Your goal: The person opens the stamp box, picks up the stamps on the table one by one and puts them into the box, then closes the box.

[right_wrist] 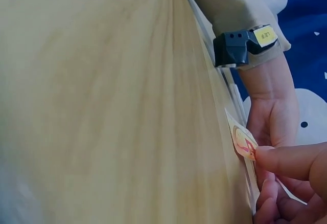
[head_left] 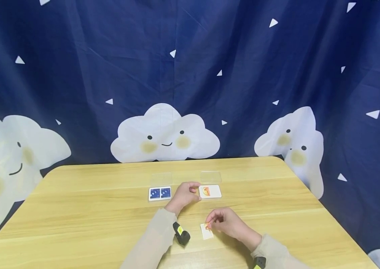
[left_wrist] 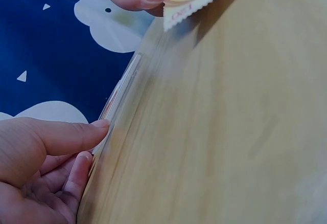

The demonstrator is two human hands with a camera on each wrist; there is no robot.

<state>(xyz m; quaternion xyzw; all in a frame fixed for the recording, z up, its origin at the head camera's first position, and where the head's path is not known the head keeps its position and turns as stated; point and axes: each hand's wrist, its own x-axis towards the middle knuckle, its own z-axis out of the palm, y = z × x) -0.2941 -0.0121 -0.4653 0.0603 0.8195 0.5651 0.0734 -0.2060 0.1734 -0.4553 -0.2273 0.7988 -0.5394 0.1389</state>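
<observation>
My right hand (head_left: 227,224) pinches a postage stamp (head_left: 206,232) by one edge, between thumb and fingers, low over the table. The stamp (left_wrist: 196,1) has a toothed edge, a printed number and a red and yellow picture in the left wrist view; in the right wrist view the stamp (right_wrist: 241,137) stands tilted. Further forward, my left hand (head_left: 184,194) holds the left end of a shallow clear case (head_left: 215,191), thumb and forefinger at its corners. Inside the case, an orange and yellow stamp (head_left: 205,191) lies at the left of a white backing.
Left of my left hand sits another shallow case (head_left: 160,198) with two dark blue stamps (head_left: 160,192) side by side. Clear lids (head_left: 210,177) lie behind both cases. The wooden table (head_left: 85,224) ends at a blue cloud-patterned curtain (head_left: 190,82).
</observation>
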